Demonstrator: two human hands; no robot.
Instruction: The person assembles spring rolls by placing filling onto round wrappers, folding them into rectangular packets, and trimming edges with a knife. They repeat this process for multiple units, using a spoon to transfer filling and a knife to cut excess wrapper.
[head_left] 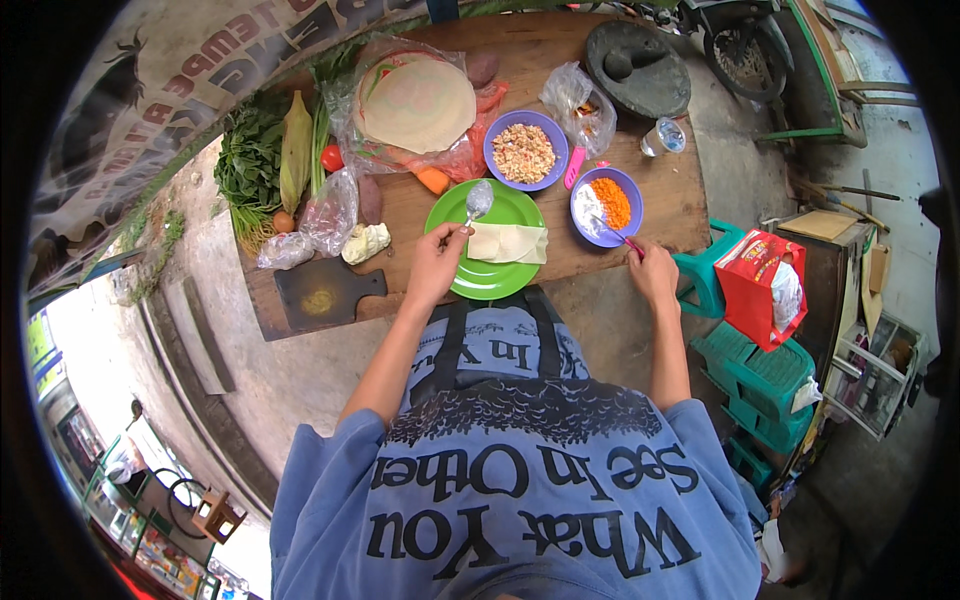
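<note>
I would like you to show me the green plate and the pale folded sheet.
Green plate (515, 206): head view, on its bare upper surface.
Pale folded sheet (508, 243): head view, on its middle.

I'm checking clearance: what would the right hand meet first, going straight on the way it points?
The right hand would probably meet the rightmost purple bowl first, where its utensil reaches in; height is unclear.

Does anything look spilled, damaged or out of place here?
No clear spill or damage. At left, the dark cutting board has a yellowish patch, perhaps residue or wear. The green plate sits at the near edge of the table, perhaps over it, which looks precarious.
</note>
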